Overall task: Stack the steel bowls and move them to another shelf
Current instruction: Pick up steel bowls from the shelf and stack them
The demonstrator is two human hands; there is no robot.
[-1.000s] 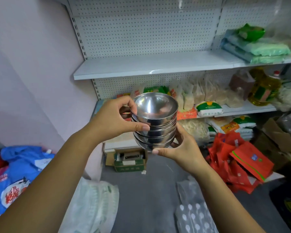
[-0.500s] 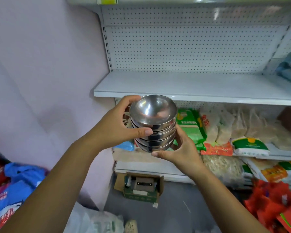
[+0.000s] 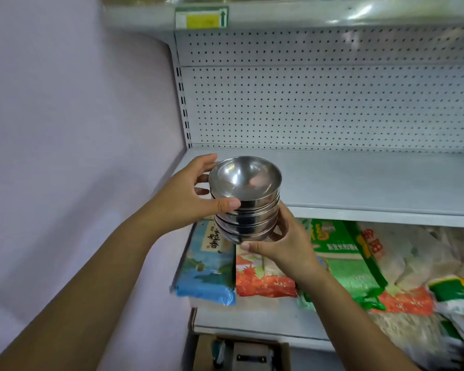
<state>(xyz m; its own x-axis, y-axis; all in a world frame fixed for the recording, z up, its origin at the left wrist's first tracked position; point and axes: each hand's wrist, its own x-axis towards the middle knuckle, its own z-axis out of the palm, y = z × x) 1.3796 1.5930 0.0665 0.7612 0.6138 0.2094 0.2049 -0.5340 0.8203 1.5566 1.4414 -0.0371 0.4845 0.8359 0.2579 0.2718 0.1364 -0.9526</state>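
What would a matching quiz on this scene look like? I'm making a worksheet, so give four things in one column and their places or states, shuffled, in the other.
Things
1. bowl stack
2. left hand
3. right hand
4. blue bag

Places or states
A. cups the stack's base
B. lies on the lower shelf
C. held in the air at the middle shelf
D. grips the stack's upper bowls

Pairs: 1-C, 2-D, 3-A, 4-B
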